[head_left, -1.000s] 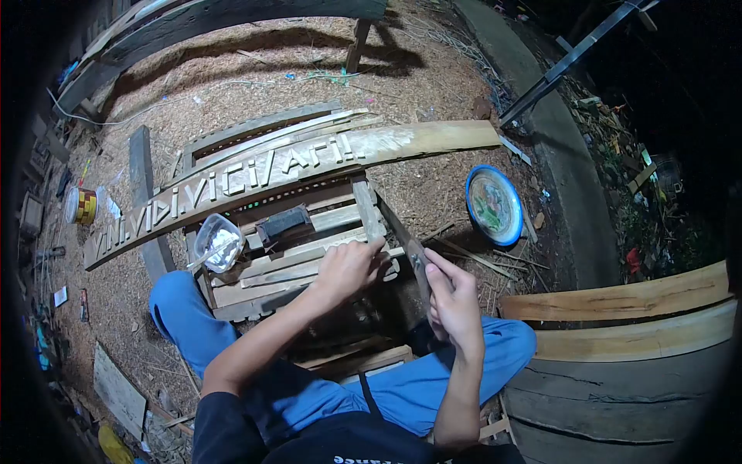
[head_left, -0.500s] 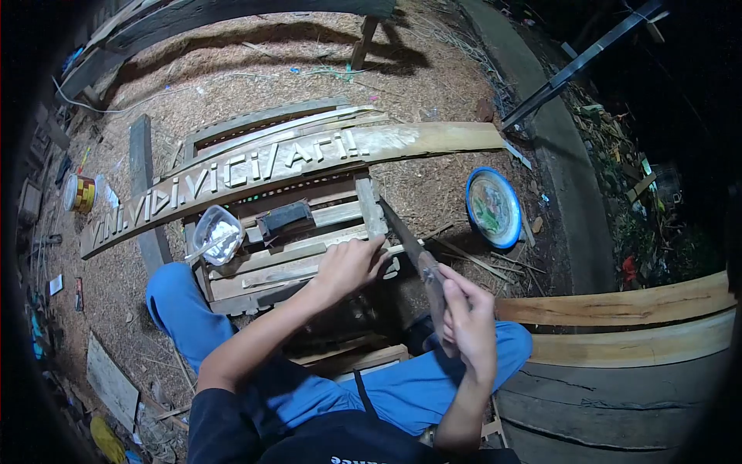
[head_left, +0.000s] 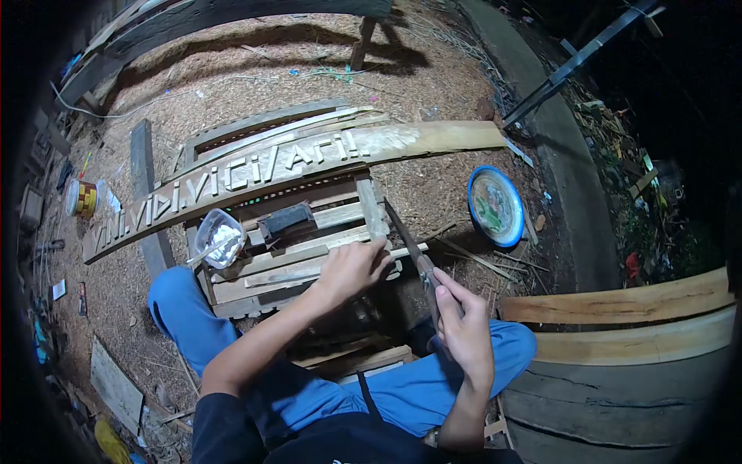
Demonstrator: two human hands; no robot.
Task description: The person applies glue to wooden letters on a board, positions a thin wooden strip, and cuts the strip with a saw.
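Note:
My left hand (head_left: 352,267) is closed on a thin wooden strip (head_left: 408,250) at the right end of a slatted wooden frame (head_left: 371,209); the strip's pale end pokes out to the right. My right hand (head_left: 465,332) grips the handle of a saw (head_left: 407,236), its long dark blade slanting up and left across the strip. Beyond my hands, a long board (head_left: 456,136) with raised wooden letters rests on the frame. A clear plastic tub (head_left: 207,249) of white paste with a stick in it sits left, beside a dark block (head_left: 286,220).
A blue-rimmed round tray (head_left: 519,224) lies on the shavings-covered ground at right. Two curved planks (head_left: 618,307) stretch off to the lower right. A yellow and red can (head_left: 80,199) stands far left. A heavy beam (head_left: 247,22) crosses the top.
My right hand has come slightly lower, towards my body, and the saw's angle has turned a little. My left hand stays in place on the strip.

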